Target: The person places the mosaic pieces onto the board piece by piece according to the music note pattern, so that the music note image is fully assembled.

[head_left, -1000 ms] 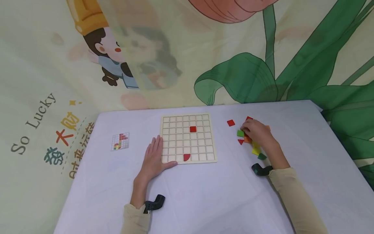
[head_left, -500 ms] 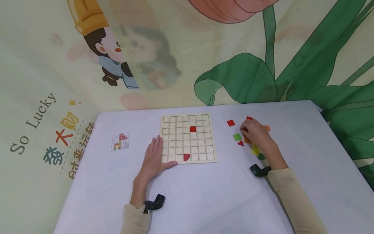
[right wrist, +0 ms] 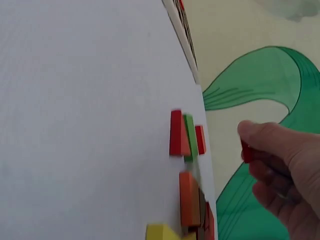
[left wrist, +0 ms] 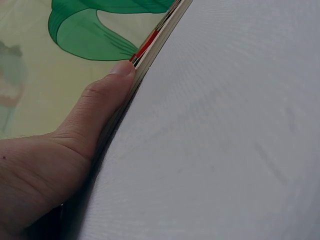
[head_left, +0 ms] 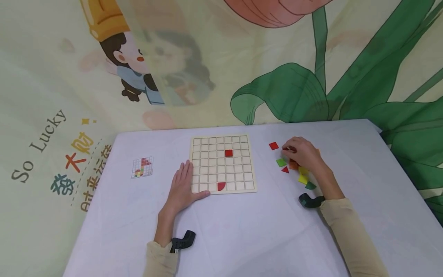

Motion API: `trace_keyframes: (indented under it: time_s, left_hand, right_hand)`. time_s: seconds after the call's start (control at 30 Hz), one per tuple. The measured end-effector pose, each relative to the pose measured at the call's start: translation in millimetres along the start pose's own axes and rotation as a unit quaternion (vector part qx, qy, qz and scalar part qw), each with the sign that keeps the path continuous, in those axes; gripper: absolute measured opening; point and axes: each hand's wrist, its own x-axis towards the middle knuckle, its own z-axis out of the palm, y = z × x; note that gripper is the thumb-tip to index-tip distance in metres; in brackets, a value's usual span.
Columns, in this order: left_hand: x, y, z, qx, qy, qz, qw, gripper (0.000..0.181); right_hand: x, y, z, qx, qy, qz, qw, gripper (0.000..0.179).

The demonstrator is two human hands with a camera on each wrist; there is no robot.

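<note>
The counter (head_left: 221, 234) is white, the board (head_left: 221, 162) cream with a square grid. Red are the held piece (right wrist: 246, 153), a triangle (head_left: 285, 169) and a quarter-circle (head_left: 221, 186); light green, a square (head_left: 281, 162). The gridded card (head_left: 142, 167) mixes white, red, yellow and green. Both sleeves (head_left: 349, 234) are beige.
</note>
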Motion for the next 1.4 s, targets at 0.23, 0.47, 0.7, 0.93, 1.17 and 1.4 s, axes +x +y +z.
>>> trace_keyframes:
  time_s: [0.23,0.47,0.7,0.93,1.17,1.4]
  left_hand:
    - [-0.9,2.0,1.3,0.004,-0.008,0.001,1.0,0.119]
    - [-1.2,2.2,-4.0,-0.005,0.003,0.0,1.0,0.118]
    - [-0.2,2.3,-1.1,-0.007,-0.002,0.0,1.0,0.119]
    - [-3.1,4.4,-6.6,0.001,-0.003,-0.009,1.0,0.119]
    - [-2.2,2.4,-6.5,0.009,-0.004,-0.011,0.9999,0.119]
    - [-2.5,2.0,-5.4,0.007,-0.013,-0.012,0.9998,0.12]
  right_hand:
    - [8.9,-20.8,16.2,0.046,0.052,-0.096,0.9929,0.02]
    - [53.6,-71.7,35.7,0.08,0.055,-0.144,0.9848,0.019]
    - [82.3,-103.3,60.9,0.056,-0.056,-0.063,0.9948,0.017]
    - [89.3,-108.8,74.6,0.017,-0.076,-0.056,0.9953,0.016]
    - [90.0,-104.5,79.9,0.019,-0.077,-0.114,0.9903,0.018]
    - [84.7,-103.6,79.7,0.025,-0.071,-0.102,0.992,0.018]
